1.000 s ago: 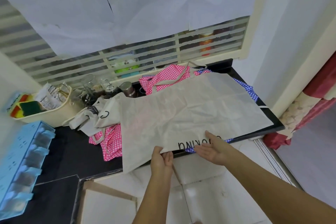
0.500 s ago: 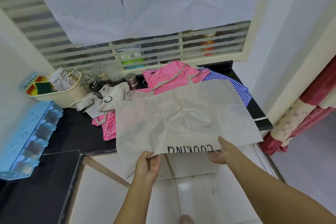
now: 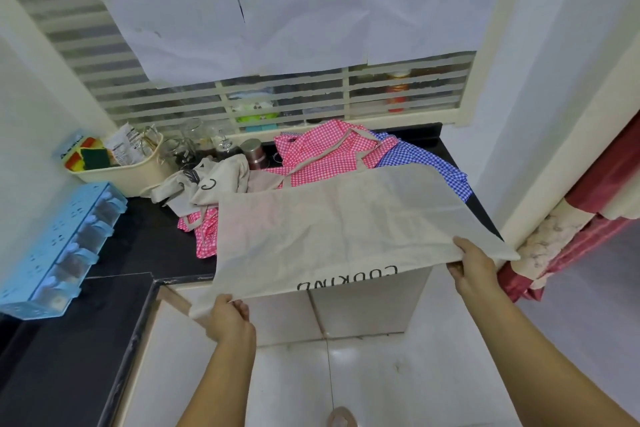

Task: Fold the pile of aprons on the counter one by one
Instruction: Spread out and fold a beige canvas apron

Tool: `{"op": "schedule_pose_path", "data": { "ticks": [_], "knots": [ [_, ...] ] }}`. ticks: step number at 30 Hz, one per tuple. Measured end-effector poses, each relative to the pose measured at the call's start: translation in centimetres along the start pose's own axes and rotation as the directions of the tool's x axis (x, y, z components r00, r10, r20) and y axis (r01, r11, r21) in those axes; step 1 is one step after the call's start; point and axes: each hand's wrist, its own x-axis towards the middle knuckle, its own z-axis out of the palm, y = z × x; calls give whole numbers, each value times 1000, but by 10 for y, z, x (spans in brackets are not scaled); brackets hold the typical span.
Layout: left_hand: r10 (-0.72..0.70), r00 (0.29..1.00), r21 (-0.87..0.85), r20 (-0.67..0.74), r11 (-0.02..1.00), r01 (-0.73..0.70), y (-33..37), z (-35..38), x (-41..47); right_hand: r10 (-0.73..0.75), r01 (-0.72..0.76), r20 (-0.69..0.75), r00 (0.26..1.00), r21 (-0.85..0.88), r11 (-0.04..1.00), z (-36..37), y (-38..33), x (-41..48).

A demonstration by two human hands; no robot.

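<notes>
Plainly, the beige canvas apron (image 3: 339, 229) lay as a flat, creased rectangle over the glossy black counter (image 3: 145, 243), its near edge overhanging; the left hand (image 3: 228, 319) curled its fingers on the near left corner; the right hand (image 3: 472, 267) pinched the right corner, thumb on top; behind it a pink gingham apron (image 3: 322, 152) and a blue gingham apron (image 3: 426, 163) sat crumpled.

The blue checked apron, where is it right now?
In the head view, the blue checked apron lies at the far right of the black counter, just right of the pink checked apron and partly under the spread beige apron.
</notes>
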Motion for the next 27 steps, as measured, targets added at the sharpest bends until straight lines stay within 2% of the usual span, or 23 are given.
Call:
{"op": "schedule_pose_path", "data": {
  "ticks": [2, 6, 8, 11, 17, 23, 27],
  "knots": [
    [51, 999, -9, 8, 999, -51, 8, 6, -3, -13, 13, 0, 1000, -46, 999, 0, -6, -4],
    [144, 956, -51, 256, 989, -136, 25, 25, -22, -52, 55, 31, 998, -83, 995, 7, -16, -8],
    [196, 936, -93, 294, 980, -176, 34, 37, -28, -76, 78, 23, 997, -114, 990, 12, -25, -7],
    [199, 948, -164, 249, 973, -162, 45, 49, -21, -85, 78, -23, 996, -228, 971, 21, -39, -3],
    [119, 988, -212, 102, 972, -96, 58, 83, 0, -64, 76, 47, 997, -358, 931, 56, -64, 10],
    [48, 974, -143, 221, 990, -16, 73, 147, 27, -77, 118, 99, 992, -545, 830, 93, -82, 47],
    [-15, 981, -47, 195, 999, 25, 66, 185, 59, 0, 75, 111, 994, -664, 744, 121, -89, 92]
  ]
}}
